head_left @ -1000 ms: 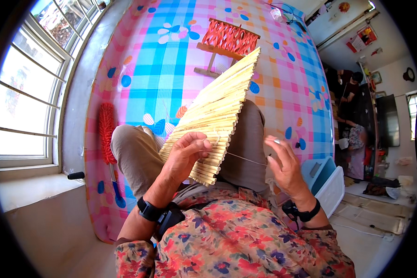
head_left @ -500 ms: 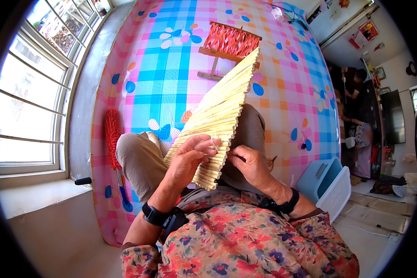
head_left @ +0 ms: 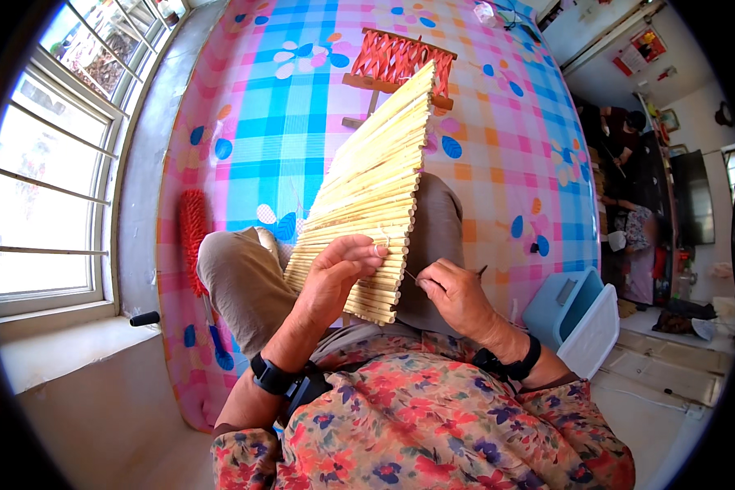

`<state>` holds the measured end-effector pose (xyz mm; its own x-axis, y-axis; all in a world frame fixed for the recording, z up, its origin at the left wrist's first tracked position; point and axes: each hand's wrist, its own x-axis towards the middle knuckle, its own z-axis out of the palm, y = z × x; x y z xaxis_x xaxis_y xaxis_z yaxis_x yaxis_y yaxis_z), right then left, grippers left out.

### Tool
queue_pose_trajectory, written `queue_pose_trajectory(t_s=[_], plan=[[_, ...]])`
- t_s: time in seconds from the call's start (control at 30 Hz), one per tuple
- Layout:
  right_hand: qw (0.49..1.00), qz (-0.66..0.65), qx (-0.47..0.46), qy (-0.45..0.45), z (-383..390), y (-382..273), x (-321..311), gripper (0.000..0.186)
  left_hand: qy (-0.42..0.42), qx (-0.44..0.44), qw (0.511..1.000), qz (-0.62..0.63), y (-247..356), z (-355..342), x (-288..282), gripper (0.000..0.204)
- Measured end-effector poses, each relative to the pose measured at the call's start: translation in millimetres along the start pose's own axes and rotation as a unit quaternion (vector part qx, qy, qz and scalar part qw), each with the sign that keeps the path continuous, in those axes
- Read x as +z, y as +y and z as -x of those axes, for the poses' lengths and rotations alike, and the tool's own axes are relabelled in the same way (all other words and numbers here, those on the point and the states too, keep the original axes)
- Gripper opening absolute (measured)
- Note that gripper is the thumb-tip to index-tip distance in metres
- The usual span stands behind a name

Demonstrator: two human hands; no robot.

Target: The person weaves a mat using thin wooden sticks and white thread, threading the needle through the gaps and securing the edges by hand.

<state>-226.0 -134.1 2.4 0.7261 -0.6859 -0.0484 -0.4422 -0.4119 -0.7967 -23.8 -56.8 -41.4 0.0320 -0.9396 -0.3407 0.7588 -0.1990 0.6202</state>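
Note:
A mat of thin pale-yellow sticks (head_left: 363, 184), laid side by side, slants up from my lap. My left hand (head_left: 335, 273) lies on its lower part, thumb and fingers closed together near the right edge, with a bit of white thread by the fingertips. Off that edge, my right hand (head_left: 459, 300) pinches a thin thread (head_left: 409, 275) drawn out from the stick ends. Whether a needle is in the pinch is too small to tell. Behind the right hand shows a small dark pointed thing (head_left: 482, 270), mostly hidden.
A wooden frame with red woven strips (head_left: 404, 61) stands ahead on the checked bed cover (head_left: 286, 139). A red duster (head_left: 192, 237) lies left of my knee. At right are a blue bin (head_left: 559, 306) and white lid (head_left: 592, 335). Two people (head_left: 625, 135) are beyond.
My right hand has drawn away from the mat to the right, and the thread now shows between them. The mat has tipped a little; my left hand stays on it.

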Motion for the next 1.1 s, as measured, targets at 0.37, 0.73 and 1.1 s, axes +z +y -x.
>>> queue_pose_trajectory(t_s=[0.37,0.73,1.1], plan=[[0.999,0.010,0.034,0.022,22,15,-17,0.004,0.006,0.016,0.997,-0.071,-3,2,4,0.027],[0.996,-0.053,0.072,0.024,26,21,-20,0.004,-0.001,0.169,0.770,-0.615,-2,26,18,0.072],[0.782,-0.622,-0.005,0.041,-35,-2,10,0.018,0.039,0.195,0.623,-0.757,-4,20,53,0.062]])
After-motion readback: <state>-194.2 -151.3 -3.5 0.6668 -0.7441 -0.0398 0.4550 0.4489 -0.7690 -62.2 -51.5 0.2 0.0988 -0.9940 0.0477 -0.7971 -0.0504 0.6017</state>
